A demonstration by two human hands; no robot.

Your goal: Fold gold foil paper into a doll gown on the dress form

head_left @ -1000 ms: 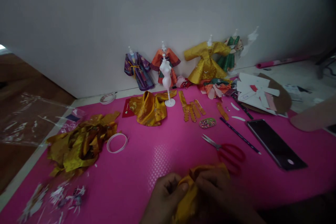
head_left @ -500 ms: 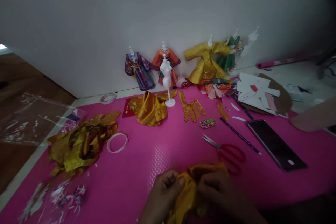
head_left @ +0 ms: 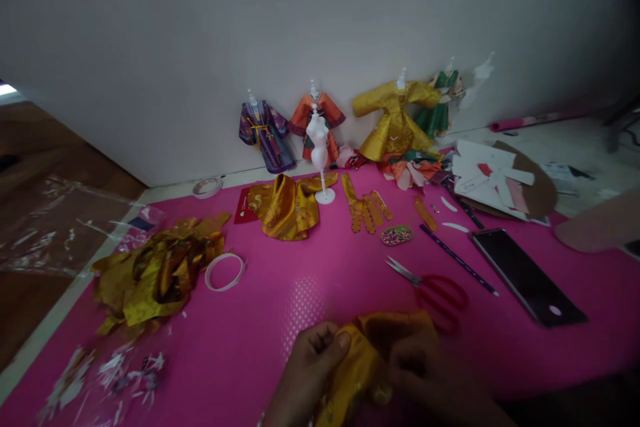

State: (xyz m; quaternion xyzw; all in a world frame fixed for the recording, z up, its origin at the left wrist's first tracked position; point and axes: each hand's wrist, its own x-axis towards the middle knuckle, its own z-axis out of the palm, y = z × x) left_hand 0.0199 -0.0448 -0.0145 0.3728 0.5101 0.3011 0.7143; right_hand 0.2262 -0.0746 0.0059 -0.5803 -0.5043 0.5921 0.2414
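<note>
A piece of gold fabric (head_left: 363, 360) lies bunched at the near edge of the pink mat (head_left: 310, 280). My left hand (head_left: 307, 373) pinches its left side with thumb and curled fingers. On the fabric's right side my right hand (head_left: 430, 377) is closed over it. Red-handled scissors (head_left: 430, 287) lie just beyond my right hand. A white mini mannequin (head_left: 320, 153) stands at the mat's far side beside a gold garment (head_left: 285, 207).
Dressed mannequins in purple (head_left: 265, 133), orange (head_left: 325, 113), gold (head_left: 395, 117) and green stand along the wall. Gold scraps (head_left: 155, 270), a tape ring (head_left: 225, 271), a pencil (head_left: 457, 259), a phone (head_left: 527, 277) and white paper patterns (head_left: 487, 177) lie about. Another person's limb (head_left: 600, 223) rests at right.
My hands have shifted slightly on the gold fabric, which now hangs lower between them. Nothing else on the mat has moved.
</note>
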